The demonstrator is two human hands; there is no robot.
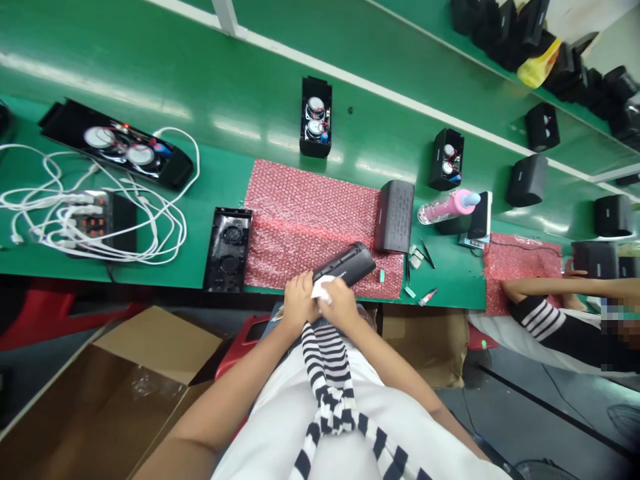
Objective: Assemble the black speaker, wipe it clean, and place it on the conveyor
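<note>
A black speaker (356,264) lies tilted at the front edge of the red bubble wrap, close to my body. My left hand (299,301) is closed around its near left end. In my right hand (341,305) a white cloth (323,287) is pinched and pressed against the speaker's side; part of the cloth is hidden by the fingers. Left of the wrap lies an opened black speaker shell (228,250) with two round drivers. Another closed black speaker (395,217) stands on the wrap's right side.
Red bubble wrap (310,193) covers the bench before me. Left are white cables (150,250) and an open speaker (120,143). Tweezers (427,253), a small tube (429,297) and a pink bottle (447,207) lie right. A co-worker's arm (555,288) reaches in; cardboard boxes (160,340) sit below.
</note>
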